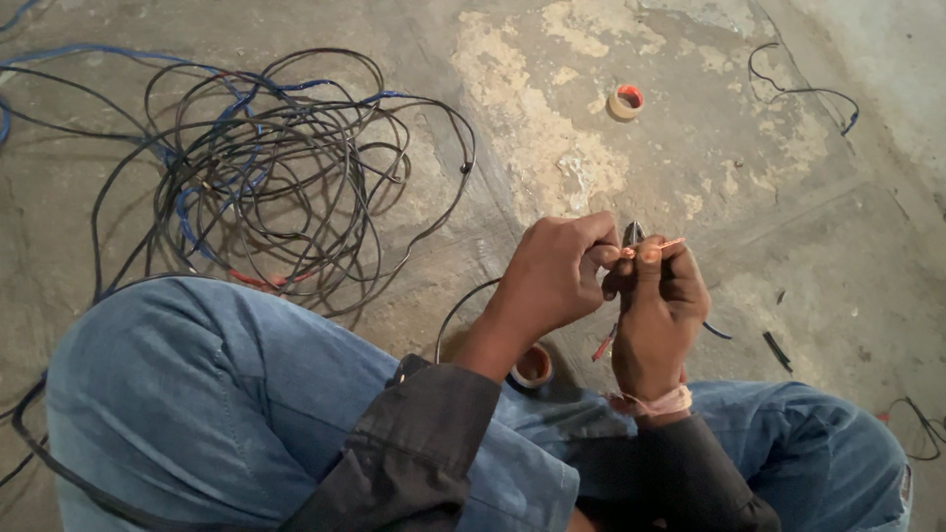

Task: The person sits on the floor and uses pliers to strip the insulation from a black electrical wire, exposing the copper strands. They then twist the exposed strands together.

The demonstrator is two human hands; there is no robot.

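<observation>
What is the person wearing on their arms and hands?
Both arms have dark grey sleeves reaching to the wrists. The left hand and the right hand are bare, with no gloves. A pinkish band goes around the right wrist.

Pliers (632,234) mostly behind hands (611,286).

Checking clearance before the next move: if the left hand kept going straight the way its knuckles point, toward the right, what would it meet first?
The left hand would meet the right hand at once: the fingertips already touch around the stripped copper wire end and the small pliers. Depth is hard to judge.
</observation>
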